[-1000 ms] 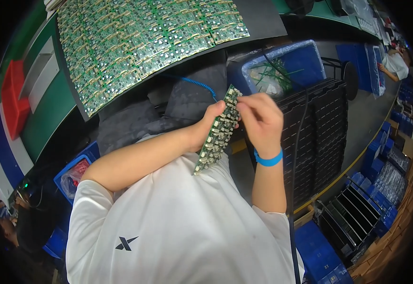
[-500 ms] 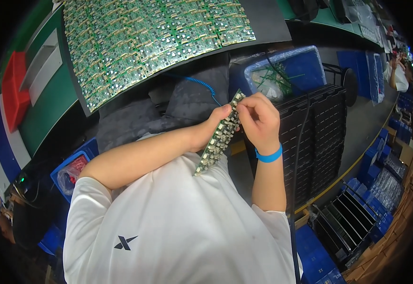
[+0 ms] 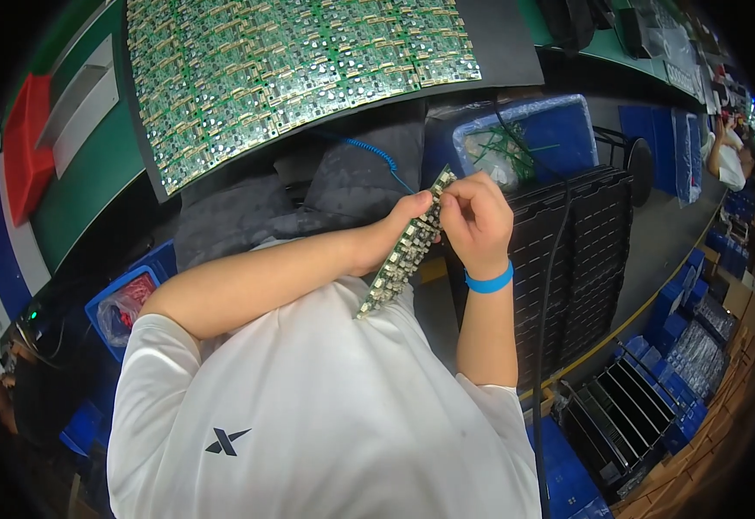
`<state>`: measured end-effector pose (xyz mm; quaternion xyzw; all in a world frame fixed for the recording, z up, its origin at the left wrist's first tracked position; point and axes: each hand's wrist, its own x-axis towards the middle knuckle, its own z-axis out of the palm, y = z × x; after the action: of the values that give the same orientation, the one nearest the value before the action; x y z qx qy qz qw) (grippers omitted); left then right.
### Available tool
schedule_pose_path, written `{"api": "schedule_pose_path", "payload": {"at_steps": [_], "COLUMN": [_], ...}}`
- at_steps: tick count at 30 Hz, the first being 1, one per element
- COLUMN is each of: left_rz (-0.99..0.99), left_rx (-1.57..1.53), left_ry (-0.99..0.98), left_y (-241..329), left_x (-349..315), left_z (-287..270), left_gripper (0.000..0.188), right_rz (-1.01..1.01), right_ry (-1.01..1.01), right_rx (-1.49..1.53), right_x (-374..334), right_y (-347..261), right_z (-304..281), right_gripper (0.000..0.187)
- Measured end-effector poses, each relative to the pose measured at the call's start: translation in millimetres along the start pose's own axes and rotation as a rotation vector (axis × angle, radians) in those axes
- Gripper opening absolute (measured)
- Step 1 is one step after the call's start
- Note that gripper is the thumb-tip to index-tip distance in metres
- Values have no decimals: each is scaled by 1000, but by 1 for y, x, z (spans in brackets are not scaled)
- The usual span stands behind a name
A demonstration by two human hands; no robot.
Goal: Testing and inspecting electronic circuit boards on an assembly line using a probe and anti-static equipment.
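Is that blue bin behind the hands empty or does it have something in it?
Not empty. The blue bin holds a loose tangle of thin green pieces at its left side.

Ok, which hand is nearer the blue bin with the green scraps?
Right. The right hand pinches the circuit board strip just below the blue bin; the left hand grips it farther away.

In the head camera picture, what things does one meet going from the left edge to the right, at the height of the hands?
Blue bin with red contents → left hand → strip of circuit boards → right hand → stack of black trays.
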<state>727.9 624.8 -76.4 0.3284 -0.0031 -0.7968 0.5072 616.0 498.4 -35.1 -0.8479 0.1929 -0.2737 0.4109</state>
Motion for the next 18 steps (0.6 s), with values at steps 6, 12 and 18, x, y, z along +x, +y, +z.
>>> {"api": "schedule_pose_path", "payload": {"at_steps": [6,12,18], "left_rz": [36,-7,0], "left_rx": [89,69,79], "left_ry": [-69,-60,-70], "left_y": [-6,-11,-9], "left_x": [8,13,12], "left_z": [-16,-20,-19], "left_gripper": [95,101,97], "right_rz": [14,38,162], "right_ry": [32,-10,-34], "right_rx": [-50,72,159], "right_x": [-2,4,2], "right_y": [3,-7,-6], "right_z": [-4,-6,-2], "right_gripper": [11,12,12]}}
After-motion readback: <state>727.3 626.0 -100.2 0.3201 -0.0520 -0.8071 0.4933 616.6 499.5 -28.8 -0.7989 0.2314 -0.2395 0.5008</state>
